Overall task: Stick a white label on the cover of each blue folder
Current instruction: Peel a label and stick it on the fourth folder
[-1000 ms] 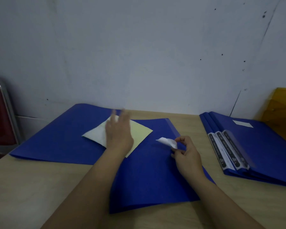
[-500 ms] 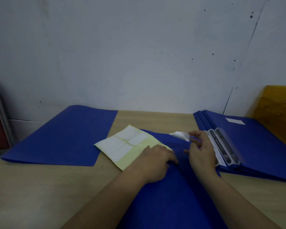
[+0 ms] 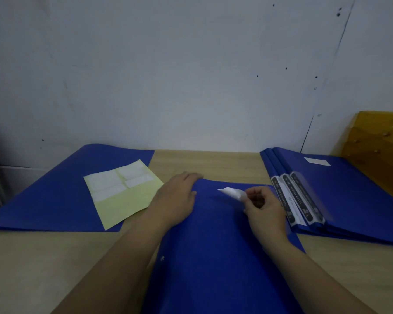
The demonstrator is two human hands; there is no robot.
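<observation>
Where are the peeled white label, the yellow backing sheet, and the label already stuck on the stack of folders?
peeled white label point(image 3: 230, 192), head view, on its free curled part.
yellow backing sheet point(image 3: 127, 201), head view, on its bare yellow lower area.
stuck label point(image 3: 317, 161), head view, on its middle, atop the right folder stack.

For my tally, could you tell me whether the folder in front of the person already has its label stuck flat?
No, the right hand pinches the white label, curled, above the folder.

Single head-worn view, looking forward and down, close over the table point(image 3: 213, 164), facing the wall point(image 3: 191, 75)
</observation>
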